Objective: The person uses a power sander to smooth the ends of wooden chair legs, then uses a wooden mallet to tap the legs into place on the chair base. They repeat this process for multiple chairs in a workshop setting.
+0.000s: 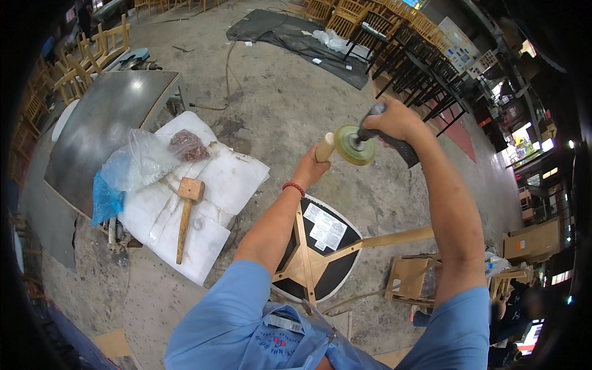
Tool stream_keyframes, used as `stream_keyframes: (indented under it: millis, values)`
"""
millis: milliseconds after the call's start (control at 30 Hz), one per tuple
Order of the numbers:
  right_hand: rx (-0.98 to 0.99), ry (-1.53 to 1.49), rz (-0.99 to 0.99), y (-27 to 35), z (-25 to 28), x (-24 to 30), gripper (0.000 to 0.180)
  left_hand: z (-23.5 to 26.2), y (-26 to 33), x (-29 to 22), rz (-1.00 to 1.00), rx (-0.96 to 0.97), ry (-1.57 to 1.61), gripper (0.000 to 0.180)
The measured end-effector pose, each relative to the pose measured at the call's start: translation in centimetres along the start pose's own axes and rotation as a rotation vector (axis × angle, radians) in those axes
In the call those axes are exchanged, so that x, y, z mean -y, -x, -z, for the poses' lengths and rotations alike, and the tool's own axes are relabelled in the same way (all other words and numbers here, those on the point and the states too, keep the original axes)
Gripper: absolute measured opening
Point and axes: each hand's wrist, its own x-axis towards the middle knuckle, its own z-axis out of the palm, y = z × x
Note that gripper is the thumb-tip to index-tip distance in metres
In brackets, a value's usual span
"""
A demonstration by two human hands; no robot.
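My left hand, a red beaded bracelet at its wrist, is closed round a pale wooden leg just below its tip. That leg belongs to an upturned chair seat with a black underside, white paper labels and crossed wooden rails. My right hand grips a black hand-held power sander. Its round yellow-green disc is right beside the leg's tip; whether the two touch, I cannot tell. A second wooden leg sticks out to the right, beneath my right forearm.
At left, a wooden mallet and plastic bags lie on a white foam-covered surface, beside a dark-topped table. A cardboard box stands right of the seat. Stacked chairs and dark sheeting lie beyond. A person is at lower right.
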Motion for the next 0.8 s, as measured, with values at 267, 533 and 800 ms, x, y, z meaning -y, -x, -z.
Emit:
stream_keyframes:
  millis: [267,533,800]
  values:
    - [0.06,-0.139,0.079,0.4,0.7,-2.1,0.038,-0.6,-0.2,0.5,-0.045,-0.004,0.033,0.049]
    - [0.015,-0.004,-0.099,0.8,1.7,-3.9,0.035,-1.2,0.1,0.4,0.02,0.053,0.048,0.05]
    - [-0.222,-0.283,-0.208,19.6,6.0,-10.9,0.031,4.0,-1.1,0.4,0.012,0.319,-0.296,0.062]
